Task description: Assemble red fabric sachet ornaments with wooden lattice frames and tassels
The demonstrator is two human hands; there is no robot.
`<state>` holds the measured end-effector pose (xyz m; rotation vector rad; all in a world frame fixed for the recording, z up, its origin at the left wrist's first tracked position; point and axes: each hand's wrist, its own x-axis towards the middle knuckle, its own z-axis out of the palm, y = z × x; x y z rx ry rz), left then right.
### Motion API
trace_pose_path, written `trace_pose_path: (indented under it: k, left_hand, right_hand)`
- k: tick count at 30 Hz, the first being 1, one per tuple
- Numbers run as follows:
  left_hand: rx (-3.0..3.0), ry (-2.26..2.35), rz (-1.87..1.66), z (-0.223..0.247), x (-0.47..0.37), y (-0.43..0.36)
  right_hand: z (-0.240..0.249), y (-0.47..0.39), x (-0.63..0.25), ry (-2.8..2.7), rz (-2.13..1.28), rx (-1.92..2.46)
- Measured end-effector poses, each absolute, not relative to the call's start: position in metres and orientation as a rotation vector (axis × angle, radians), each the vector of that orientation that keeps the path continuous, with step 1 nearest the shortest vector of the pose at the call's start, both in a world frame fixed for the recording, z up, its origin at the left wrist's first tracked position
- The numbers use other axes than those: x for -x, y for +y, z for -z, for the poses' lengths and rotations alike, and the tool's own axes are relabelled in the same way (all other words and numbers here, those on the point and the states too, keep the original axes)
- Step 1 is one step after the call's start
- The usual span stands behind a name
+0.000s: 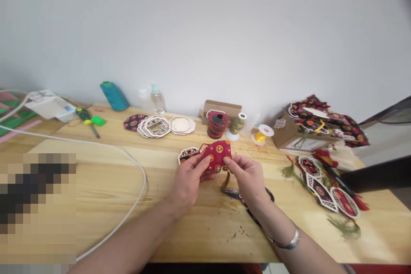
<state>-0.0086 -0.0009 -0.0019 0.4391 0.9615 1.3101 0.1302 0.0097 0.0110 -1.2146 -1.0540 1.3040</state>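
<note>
Between my hands, a little above the table, is a dark red fabric-covered piece (221, 150) patterned with orange and green flowers. My left hand (190, 177) pinches its left side with the thumb on top. At its lower right edge my right hand (248, 175) pinches with thumb and fingertips. A dark gold tassel or cord (226, 180) hangs beneath the piece. Partly under my right hand lie black-handled scissors (236, 193). Behind my left fingers rests a white lattice-framed ornament (188, 154) with dark patterned fabric.
At the back are white lattice cutouts (157, 127), a red cord spool (217, 126), a yellow thread spool (261, 134) and a teal thread cone (114, 96). A cardboard box (289, 130) of fabric and finished ornaments (323, 190) lie right. A white cable (141, 180) crosses the left side.
</note>
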Motion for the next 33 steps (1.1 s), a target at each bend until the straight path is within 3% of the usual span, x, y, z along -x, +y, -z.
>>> trace_pose_path:
  k: [19,21,24,28,33]
  left_hand:
    - [-0.591,1.016,-1.286,-0.001,0.012,0.0]
    - [-0.61,1.027,-1.303,-0.001,0.013,0.0]
    - [-0.64,1.037,-1.296,0.001,0.014,0.001]
    - [-0.679,1.058,-1.305,0.003,0.013,0.002]
    - [-0.677,1.087,-1.314,0.005,0.012,0.003]
  right_hand:
    - [-0.011,0.01,-0.146,-1.241,-1.291,1.293]
    - [-0.015,0.013,-0.165,-1.44,-1.136,1.45]
    - [-0.022,0.023,-0.211,-1.801,-0.413,2.05]
    - [-0.022,0.038,-0.275,-1.708,0.131,2.56]
    - [-0.013,0.05,-0.304,-1.699,0.201,2.668]
